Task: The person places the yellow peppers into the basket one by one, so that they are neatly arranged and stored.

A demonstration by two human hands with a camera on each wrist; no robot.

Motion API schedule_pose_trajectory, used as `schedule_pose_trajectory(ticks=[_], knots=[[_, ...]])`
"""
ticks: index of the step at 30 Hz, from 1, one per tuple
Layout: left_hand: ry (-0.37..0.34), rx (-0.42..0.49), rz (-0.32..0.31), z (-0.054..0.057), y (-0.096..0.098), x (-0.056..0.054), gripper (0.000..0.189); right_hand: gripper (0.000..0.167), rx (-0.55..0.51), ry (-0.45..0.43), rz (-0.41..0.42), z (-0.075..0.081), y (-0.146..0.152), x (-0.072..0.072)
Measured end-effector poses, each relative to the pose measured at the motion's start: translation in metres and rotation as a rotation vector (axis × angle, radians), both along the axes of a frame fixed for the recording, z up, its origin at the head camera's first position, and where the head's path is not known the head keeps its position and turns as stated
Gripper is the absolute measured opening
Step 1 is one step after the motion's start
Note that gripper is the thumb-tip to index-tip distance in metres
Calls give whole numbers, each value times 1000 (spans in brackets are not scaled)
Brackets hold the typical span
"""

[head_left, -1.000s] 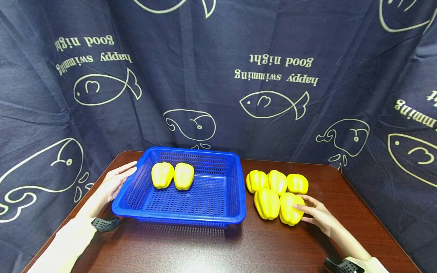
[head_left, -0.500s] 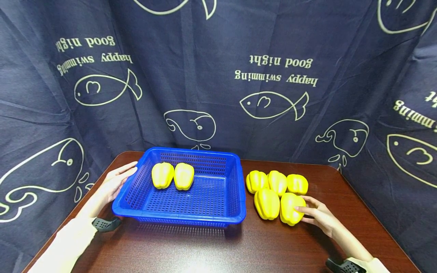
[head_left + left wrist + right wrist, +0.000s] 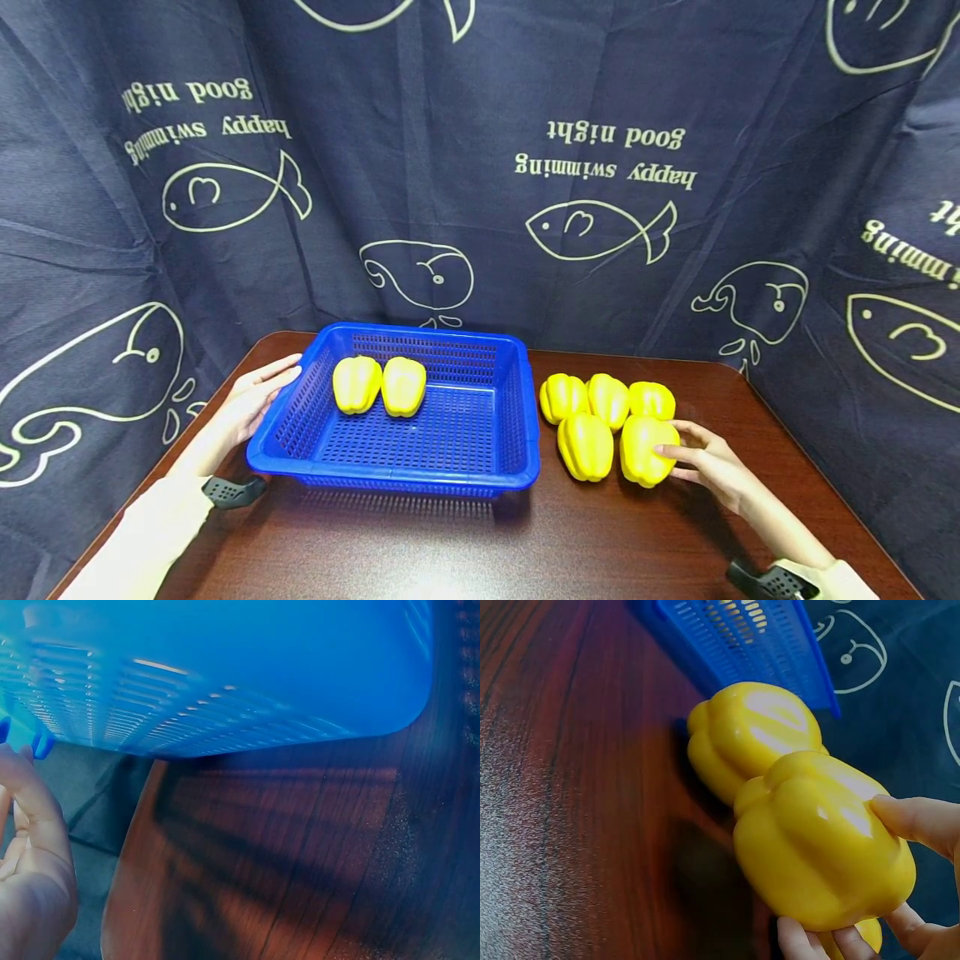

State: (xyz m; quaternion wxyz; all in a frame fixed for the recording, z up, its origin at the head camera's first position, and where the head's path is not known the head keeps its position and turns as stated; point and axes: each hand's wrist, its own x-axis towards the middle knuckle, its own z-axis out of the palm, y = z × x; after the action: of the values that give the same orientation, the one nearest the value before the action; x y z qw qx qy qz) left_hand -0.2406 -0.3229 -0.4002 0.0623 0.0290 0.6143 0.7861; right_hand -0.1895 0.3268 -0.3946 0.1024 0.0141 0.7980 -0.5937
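My right hand (image 3: pixel 712 465) holds a yellow bell pepper (image 3: pixel 647 454) at the front right of the group, thumb on one side and fingers curled on the other. In the right wrist view this pepper (image 3: pixel 825 840) appears raised off the table, overlapping another yellow bell pepper (image 3: pixel 754 735). My left hand (image 3: pixel 247 404) grips the left rim of a blue plastic basket (image 3: pixel 397 479); in the left wrist view its bent fingers meet the rim, partly cut off by the frame. Two yellow bell peppers (image 3: pixel 357 385) lie side by side inside the basket, towards the back left.
Several more yellow bell peppers (image 3: pixel 585 447) stand close together on the brown table (image 3: pixel 585 550), right of the basket. A dark blue curtain (image 3: pixel 480 167) with fish and whale drawings hangs behind the table and at both sides.
The bell pepper in my right hand has shifted slightly right and up, opening a gap from its left neighbour. My left hand and the basket stay where they were.
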Motion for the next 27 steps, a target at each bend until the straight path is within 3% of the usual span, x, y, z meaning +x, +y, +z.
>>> schedule_pose_trajectory(ticks=[6,13,20,27], knots=[[5,1,-4,-1,0,-1,27,59,15,25,6,10,-2,1],[-6,-9,10,-1,0,0,30,54,-3,59,33,21,-6,0],[24,8,-17,-3,0,-1,27,51,-8,102,52,35,-16,0],[10,16,-21,-3,-1,-1,27,59,6,151,101,52,-31,-3]])
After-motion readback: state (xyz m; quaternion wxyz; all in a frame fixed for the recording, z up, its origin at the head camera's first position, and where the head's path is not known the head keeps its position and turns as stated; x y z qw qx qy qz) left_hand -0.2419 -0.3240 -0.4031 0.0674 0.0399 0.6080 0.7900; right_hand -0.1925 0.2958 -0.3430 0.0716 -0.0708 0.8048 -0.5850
